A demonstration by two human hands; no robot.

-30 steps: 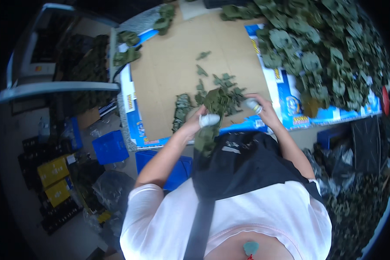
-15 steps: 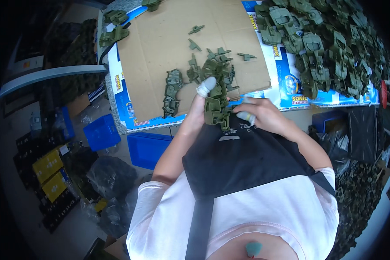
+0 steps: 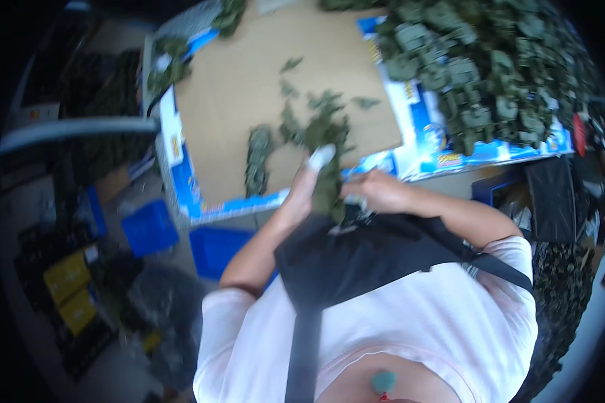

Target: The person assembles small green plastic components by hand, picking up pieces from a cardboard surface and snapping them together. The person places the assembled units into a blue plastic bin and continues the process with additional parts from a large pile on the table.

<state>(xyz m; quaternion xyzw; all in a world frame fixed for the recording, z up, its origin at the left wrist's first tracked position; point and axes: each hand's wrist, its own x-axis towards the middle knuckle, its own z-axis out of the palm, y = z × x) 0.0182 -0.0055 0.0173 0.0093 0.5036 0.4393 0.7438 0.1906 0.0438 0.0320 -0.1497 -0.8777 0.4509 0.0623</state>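
My left hand [image 3: 304,189] is closed round a long olive-green plastic toy vehicle part [image 3: 327,190], its thumb in a white finger cover. The part stands out from the table's near edge, over my black apron [image 3: 363,248]. My right hand [image 3: 378,193] is at the part's right side with curled fingers; whether anything small is between them is blurred. On the cardboard lie another long green part [image 3: 258,160] to the left and small green pieces [image 3: 290,127] beyond my left hand. Other small pieces [image 3: 366,102] are scattered farther off.
A big heap of green plastic parts [image 3: 467,70] covers the table's right side. More green parts [image 3: 170,64] lie at the far left corner. The cardboard sheet [image 3: 235,87] rests on blue-and-white printed board. Blue bins [image 3: 148,227] stand on the floor at left, near a grey metal bar [image 3: 81,129].
The view has shifted and blurred. My right hand has come in closer to the held green part, its fingers now curled against its side. My left hand keeps its hold.
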